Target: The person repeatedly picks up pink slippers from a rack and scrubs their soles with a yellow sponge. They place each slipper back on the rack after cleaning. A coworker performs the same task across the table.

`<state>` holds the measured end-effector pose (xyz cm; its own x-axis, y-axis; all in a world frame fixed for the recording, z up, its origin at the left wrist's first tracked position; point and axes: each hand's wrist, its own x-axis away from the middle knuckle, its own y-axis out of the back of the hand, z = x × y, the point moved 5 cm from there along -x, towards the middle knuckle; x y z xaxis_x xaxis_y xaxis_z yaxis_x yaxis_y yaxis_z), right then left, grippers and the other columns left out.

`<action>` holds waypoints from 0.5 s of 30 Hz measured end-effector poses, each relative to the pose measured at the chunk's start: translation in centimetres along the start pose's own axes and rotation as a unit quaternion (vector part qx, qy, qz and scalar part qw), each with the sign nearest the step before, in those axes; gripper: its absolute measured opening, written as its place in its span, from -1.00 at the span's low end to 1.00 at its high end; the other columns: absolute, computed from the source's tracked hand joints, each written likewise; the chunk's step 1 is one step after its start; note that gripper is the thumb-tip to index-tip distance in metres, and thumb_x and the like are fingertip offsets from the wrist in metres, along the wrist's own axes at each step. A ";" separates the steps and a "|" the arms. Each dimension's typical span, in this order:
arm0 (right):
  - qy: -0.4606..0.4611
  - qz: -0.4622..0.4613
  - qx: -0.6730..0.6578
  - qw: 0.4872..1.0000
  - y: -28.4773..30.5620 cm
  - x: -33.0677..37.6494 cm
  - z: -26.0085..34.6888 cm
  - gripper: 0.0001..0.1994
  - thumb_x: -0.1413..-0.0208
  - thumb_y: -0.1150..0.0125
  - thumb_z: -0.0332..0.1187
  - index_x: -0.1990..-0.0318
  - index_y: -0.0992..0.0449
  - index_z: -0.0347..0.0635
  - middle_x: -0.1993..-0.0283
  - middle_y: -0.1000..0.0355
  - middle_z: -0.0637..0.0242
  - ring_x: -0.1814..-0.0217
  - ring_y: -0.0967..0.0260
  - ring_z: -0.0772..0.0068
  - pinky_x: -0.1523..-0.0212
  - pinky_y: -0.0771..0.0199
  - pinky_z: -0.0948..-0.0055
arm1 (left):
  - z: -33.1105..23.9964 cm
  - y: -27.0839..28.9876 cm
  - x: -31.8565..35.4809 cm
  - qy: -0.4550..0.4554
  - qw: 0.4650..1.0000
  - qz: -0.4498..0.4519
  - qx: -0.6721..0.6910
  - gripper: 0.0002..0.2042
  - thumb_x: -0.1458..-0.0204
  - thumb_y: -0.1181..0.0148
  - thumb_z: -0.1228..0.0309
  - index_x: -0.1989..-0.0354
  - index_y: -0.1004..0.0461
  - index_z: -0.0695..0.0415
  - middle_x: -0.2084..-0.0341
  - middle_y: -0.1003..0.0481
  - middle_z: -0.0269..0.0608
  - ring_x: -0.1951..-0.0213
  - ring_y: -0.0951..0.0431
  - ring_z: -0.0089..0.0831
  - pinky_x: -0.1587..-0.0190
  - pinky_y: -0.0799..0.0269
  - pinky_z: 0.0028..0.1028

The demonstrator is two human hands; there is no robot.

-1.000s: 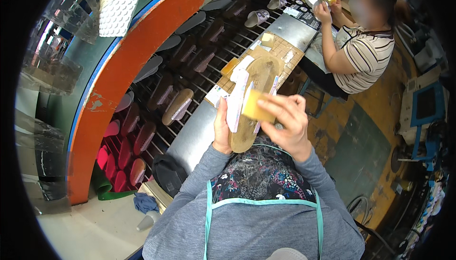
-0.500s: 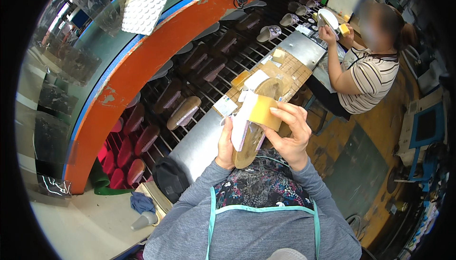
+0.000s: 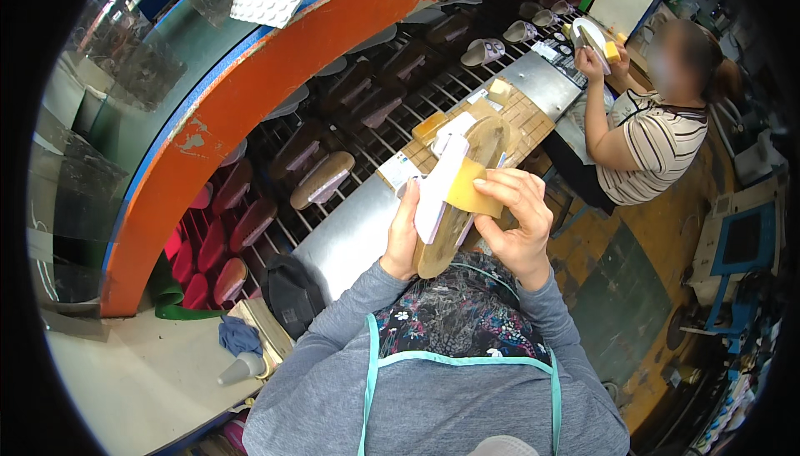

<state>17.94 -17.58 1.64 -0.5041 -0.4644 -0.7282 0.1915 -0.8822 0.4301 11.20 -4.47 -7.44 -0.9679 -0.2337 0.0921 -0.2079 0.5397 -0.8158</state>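
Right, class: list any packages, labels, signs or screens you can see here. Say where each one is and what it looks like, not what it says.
White label: small rectangle, flat on the bench end, beside the left hand.
White sheet: small, printed, on the bench's far end, near the co-worker.
Blue frame: dark panel inside, far right; whether it is a screen is unclear.
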 end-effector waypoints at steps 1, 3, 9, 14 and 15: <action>0.002 0.006 -0.002 1.000 -0.1 0.1 0.1 -0.59 0.28 -0.35 -0.50 0.13 -0.62 -0.06 0.11 -0.54 0.32 0.02 -0.46 0.27 -0.07 -0.22 0.28 | -0.1 -0.2 -0.2 -0.007 1.000 0.021 0.012 -0.44 -0.35 0.34 -0.04 -0.23 -0.26 0.19 -0.06 -0.44 -0.09 -0.04 -0.50 -0.35 -0.12 -0.41 -0.36; 0.001 0.019 -0.006 1.000 -0.2 0.4 0.2 -0.58 0.29 -0.35 -0.50 0.13 -0.62 -0.05 0.11 -0.54 0.32 0.01 -0.46 0.27 -0.08 -0.21 0.29 | -0.3 0.0 -0.7 -0.003 1.000 0.027 -0.004 -0.44 -0.35 0.33 -0.04 -0.22 -0.27 0.19 -0.03 -0.46 -0.10 -0.01 -0.52 -0.37 -0.09 -0.44 -0.38; 0.019 0.029 0.001 0.999 -0.3 1.0 0.8 -0.58 0.34 -0.30 -0.57 0.17 -0.60 -0.13 0.15 -0.55 0.27 0.05 -0.49 0.21 -0.04 -0.28 0.28 | -0.7 -0.8 -2.4 -0.014 0.999 0.030 0.002 -0.43 -0.34 0.33 -0.04 -0.18 -0.30 0.21 0.01 -0.48 -0.04 0.02 -0.54 -0.28 -0.08 -0.46 -0.32; 0.021 0.035 -0.008 0.999 -0.5 1.3 1.0 -0.58 0.32 -0.33 -0.53 0.14 -0.62 -0.06 0.12 -0.55 0.34 0.03 -0.47 0.29 -0.04 -0.21 0.31 | -1.3 -2.3 -3.7 -0.020 0.999 0.031 -0.002 -0.40 -0.34 0.36 -0.06 -0.27 -0.22 0.20 -0.06 -0.44 -0.08 -0.02 -0.51 -0.33 -0.09 -0.45 -0.33; 0.019 0.037 -0.014 0.999 -0.6 1.4 1.0 -0.58 0.30 -0.34 -0.51 0.13 -0.63 -0.03 0.10 -0.54 0.38 0.02 -0.46 0.32 -0.04 -0.18 0.32 | -1.4 -2.5 -4.0 -0.023 0.999 0.037 -0.004 -0.40 -0.34 0.37 -0.06 -0.28 -0.21 0.20 -0.07 -0.43 -0.08 -0.03 -0.50 -0.33 -0.10 -0.44 -0.32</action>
<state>16.32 -17.61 0.93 -0.4558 -0.5299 -0.7152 0.2503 -0.8474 0.4683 15.36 -3.71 -4.96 -0.9733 -0.2293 0.0048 -0.1367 0.5631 -0.8150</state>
